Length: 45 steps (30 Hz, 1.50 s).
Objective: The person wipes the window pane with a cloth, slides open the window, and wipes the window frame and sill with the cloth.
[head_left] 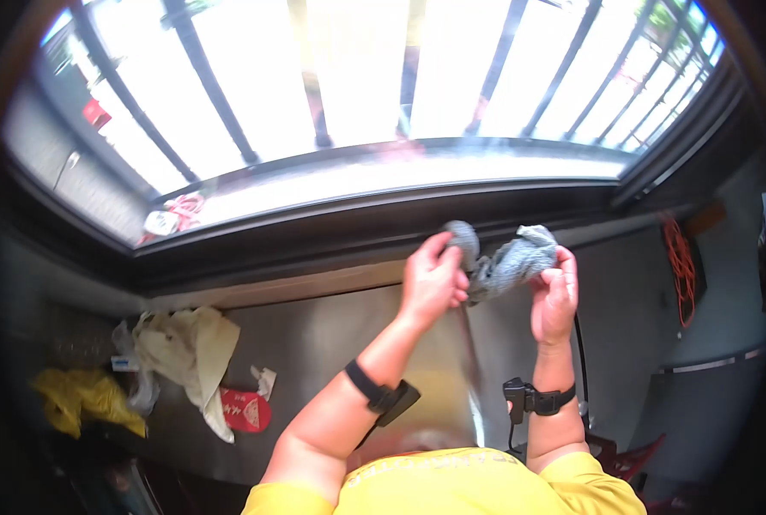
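Observation:
A crumpled grey-blue cloth (511, 266) hangs stretched between my two hands, in front of the window ledge. My left hand (434, 279) pinches its left end, where a rounded lump of fabric sticks up past the fingers. At the other end, my right hand (556, 296) has its thumb and fingers closed on the cloth's edge. The fabric looks knitted or textured, with a paler bit on top at the right. Black straps with small boxes circle both forearms.
Behind the hands is a barred window (400, 189) with a dark frame. Below it runs a grey metal surface (331, 343). To the left lie a cream cloth (190, 343), a red packet (245, 410) and a yellow bag (87, 399). An orange cord (681, 266) hangs on the right.

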Motion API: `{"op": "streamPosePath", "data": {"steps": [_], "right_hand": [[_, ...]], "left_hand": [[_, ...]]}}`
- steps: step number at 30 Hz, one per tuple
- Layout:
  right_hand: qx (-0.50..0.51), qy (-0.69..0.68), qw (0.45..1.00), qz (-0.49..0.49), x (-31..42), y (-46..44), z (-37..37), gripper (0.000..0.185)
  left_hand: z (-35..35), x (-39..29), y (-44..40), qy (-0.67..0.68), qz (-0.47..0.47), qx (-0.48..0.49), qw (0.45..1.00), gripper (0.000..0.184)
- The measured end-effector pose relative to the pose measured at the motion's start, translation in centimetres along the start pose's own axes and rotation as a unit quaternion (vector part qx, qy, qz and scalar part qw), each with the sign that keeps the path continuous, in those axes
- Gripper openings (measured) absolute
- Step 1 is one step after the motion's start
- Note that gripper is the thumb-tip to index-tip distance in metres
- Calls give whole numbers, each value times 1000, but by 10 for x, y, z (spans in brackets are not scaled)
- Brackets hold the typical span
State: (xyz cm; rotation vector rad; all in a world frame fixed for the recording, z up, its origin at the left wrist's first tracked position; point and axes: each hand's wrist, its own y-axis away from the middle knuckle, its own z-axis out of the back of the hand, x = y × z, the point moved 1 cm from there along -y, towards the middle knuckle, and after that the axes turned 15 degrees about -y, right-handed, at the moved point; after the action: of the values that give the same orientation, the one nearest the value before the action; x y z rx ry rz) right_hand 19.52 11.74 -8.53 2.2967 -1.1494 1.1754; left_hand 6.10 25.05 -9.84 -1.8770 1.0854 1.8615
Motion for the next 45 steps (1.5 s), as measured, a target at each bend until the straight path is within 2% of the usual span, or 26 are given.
{"op": "streamPosePath", "data": {"steps": [2,5,6,8,9,10,12,13,14,16,17,19,20,23,24,26,27,30,32,34,36,38,40,41,42,45], "right_hand": [[-15,-89,995,-47,0,6,-3,34],[-18,-34,999,-35,-14,13,4,41],[-27,-5,1000,-5,-15,14,0,37],[-25,166,977,132,-15,6,-4,30],[-37,308,929,202,-11,0,-7,28],[0,427,870,246,4,-2,-16,30],[24,496,767,405,10,-27,-24,37],[-11,369,868,331,6,-38,-24,41],[-55,388,876,282,9,-43,-25,42],[-102,489,833,235,11,-54,-12,33],[-106,493,830,237,15,-56,-7,33],[-121,611,721,304,23,-59,-2,22],[-123,615,717,305,28,-60,-1,22],[-164,688,646,287,36,-66,1,22],[-124,730,629,235,36,-69,4,21],[-16,752,624,215,24,-73,7,22],[16,773,602,201,22,-71,4,22],[77,770,607,182,25,-67,-5,20],[65,772,614,150,32,-73,-3,15],[-49,712,653,253,44,-85,7,16],[-119,725,613,292,57,-95,14,19],[-140,731,611,270,58,-100,17,20],[-73,810,568,125,50,-103,21,25],[-43,795,590,136,43,-102,18,32],[-25,814,570,110,43,-97,15,32],[36,807,584,81,54,-89,13,28]], "left_hand": [[2,7,4,38,-20,-20,999,41],[9,-2,26,45,-43,-107,992,34],[13,-4,32,37,-50,-151,987,28],[20,-5,42,-13,-73,-212,974,22],[18,-5,40,-43,-87,-224,970,21],[16,-5,39,-71,-100,-235,964,20],[12,-8,33,-100,-100,-241,960,21],[10,-8,30,-128,-100,-246,956,22],[9,-7,27,-125,-101,-242,957,22],[9,-5,20,-369,-163,-264,876,23],[7,-11,21,-430,-154,-265,849,25],[8,-12,17,-452,-180,-263,833,24],[8,-12,16,-476,-202,-267,813,23],[6,-11,11,-460,-213,-255,823,22],[4,-10,11,-458,-214,-253,825,22],[2,-9,9,-459,-222,-257,821,20],[3,-10,8,-457,-223,-256,822,20],[7,-9,8,-454,-220,-243,828,19],[8,-8,6,-443,-217,-243,835,18],[9,-13,8,-430,-207,-232,848,18],[9,-13,7,-418,-193,-220,860,18],[9,-12,5,-423,-218,-224,851,17],[9,-12,4,-422,-217,-222,852,16],[9,-12,3,-422,-213,-222,853,16],[9,-12,3,-420,-213,-221,854,16],[9,-11,3,-429,-225,-222,846,15]]}}
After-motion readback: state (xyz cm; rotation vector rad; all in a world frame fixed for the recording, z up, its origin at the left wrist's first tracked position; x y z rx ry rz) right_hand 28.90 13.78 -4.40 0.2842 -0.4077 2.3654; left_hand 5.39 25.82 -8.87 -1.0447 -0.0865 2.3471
